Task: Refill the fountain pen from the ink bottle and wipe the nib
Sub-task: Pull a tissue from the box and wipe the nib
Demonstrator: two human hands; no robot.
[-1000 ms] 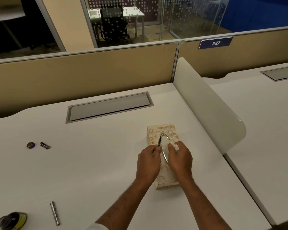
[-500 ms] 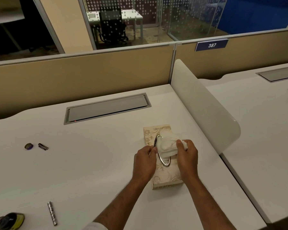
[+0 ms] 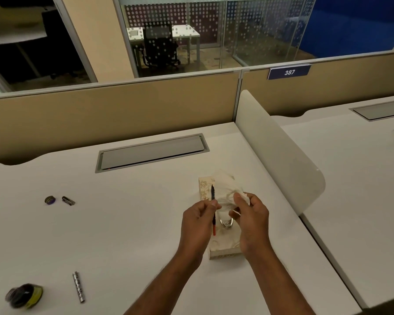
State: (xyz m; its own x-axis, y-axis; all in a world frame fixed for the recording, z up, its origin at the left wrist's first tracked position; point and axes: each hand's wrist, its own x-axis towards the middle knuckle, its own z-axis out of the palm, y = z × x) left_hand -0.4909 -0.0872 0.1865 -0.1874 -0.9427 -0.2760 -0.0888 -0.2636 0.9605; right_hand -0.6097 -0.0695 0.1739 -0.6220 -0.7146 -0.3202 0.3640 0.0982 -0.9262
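above one tissue box (image 3: pixel 223 250), the left hand (image 3: pixel 197 221) pinches one pen (image 3: pixel 213 196); the right hand (image 3: pixel 251 220) pinches one tissue (image 3: pixel 225 187).

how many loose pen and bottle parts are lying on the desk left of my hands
4: a round cap and small clip piece at far left, a silver barrel nearer, the ink bottle at the near-left corner.

One sign can be read: a dark blue plate (image 3: pixel 289 72) with the white number "387", mounted on the top edge of the tan partition (image 3: pixel 341 83) at the far right. Print on the near end of the tissue box (image 3: pixel 225 255) is too blurred to read.
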